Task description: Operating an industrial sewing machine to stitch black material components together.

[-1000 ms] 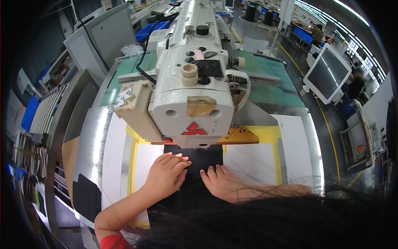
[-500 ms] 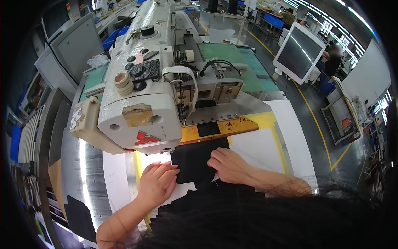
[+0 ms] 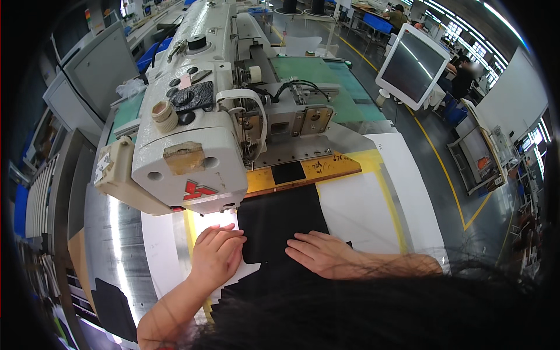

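Here's the black cloth, lying smooth on the counter, its far end right at the yellow bar. The right hand lies flat on it, fingers slightly spread! The left hand sits at the cloth's left edge, fingers close together; whether it's pinching anything, I can't tell. Just beyond looms the white sewing machine, and farther off, to the right, a tilted screen.

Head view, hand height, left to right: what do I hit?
Bare metal tabletop → white sheet → left hand → black cloth → right hand → right forearm → grey floor.
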Demonstrator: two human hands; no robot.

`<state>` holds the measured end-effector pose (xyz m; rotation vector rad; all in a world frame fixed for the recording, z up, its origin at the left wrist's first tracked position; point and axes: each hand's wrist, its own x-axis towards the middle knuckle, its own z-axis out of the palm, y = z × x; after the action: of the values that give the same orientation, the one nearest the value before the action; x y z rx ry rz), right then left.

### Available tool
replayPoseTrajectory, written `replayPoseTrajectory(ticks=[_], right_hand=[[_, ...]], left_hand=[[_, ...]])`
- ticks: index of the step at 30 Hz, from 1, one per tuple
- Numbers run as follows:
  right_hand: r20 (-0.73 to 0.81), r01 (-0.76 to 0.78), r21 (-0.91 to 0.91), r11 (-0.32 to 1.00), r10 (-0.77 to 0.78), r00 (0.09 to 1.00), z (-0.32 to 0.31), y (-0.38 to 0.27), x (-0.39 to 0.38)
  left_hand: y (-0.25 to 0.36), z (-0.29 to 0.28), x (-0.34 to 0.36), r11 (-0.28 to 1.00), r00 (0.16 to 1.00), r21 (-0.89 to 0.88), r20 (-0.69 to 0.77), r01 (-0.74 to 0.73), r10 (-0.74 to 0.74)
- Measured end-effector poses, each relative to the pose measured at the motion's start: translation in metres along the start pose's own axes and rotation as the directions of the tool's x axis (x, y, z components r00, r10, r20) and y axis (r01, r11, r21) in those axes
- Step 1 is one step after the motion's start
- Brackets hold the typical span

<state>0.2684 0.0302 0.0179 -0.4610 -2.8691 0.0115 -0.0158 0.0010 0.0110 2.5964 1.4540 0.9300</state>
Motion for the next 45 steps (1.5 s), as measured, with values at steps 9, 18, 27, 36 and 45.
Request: replayPoseTrajectory(ticks=[9,18,27,36,45], right_hand=[[-0.023,-0.507,0.414,0.756,0.566,0.824,-0.086,-0.009,-0.043],[-0.57,-0.993,0.066,0.101,0.82,0.045,-0.176,0.076,-0.284],[-0.764,-0.988,-0.025,-0.154,0.64,-0.08,-0.17,0.027,-0.408],[-0.191,-0.907,0.224,-0.355,0.897,-0.398,0.061,-0.07,-0.439],[-0.59,-0.843,0.536,-0.049,0.693,-0.415,-0.018,-0.001,-0.441]], left_hand=[[-0.006,0.005,-0.002,0.999,0.994,-0.018,-0.096,-0.047,0.045],[-0.084,0.052,-0.048,0.991,0.995,-0.092,0.012,-0.094,0.096],[-0.012,0.013,-0.012,1.0,0.999,0.004,0.046,-0.024,0.023],[-0.011,0.015,-0.01,1.0,0.998,-0.009,0.063,-0.009,0.01],[-0.013,0.008,0.008,0.993,0.995,-0.066,-0.009,-0.095,0.095]])
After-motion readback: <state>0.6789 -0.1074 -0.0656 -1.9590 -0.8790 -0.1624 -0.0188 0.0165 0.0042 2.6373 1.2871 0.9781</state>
